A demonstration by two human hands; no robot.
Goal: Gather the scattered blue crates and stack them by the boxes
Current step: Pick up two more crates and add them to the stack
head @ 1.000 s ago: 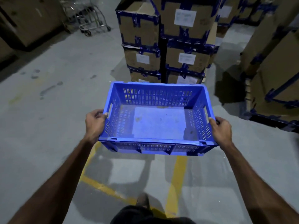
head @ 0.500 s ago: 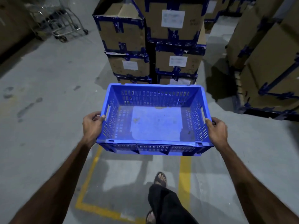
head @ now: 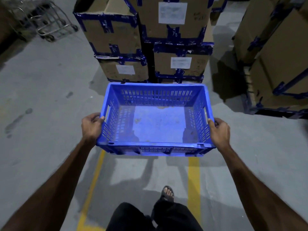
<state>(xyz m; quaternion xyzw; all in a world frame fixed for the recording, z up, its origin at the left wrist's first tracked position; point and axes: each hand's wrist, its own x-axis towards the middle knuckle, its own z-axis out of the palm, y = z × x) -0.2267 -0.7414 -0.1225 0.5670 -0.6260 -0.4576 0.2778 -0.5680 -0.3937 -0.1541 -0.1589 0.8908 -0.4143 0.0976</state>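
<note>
An empty blue crate with slotted walls hangs level in front of me, above the grey floor. My left hand grips its left end at the handle slot, thumb over the rim. On the opposite end my right hand grips the rim the same way. Directly beyond the crate's far edge rises a stack of cardboard boxes bound with blue tape and bearing white labels. No other blue crates show.
More taped boxes stand on a pallet at the right, with a dark gap between the stacks. A wire cart sits at the far left. Yellow floor lines run under the crate, and my sandalled foot is below.
I have walked forward with the crate; the central box stack is now much closer and larger, its base hidden behind the crate's far rim. Both hands keep the same grip.
</note>
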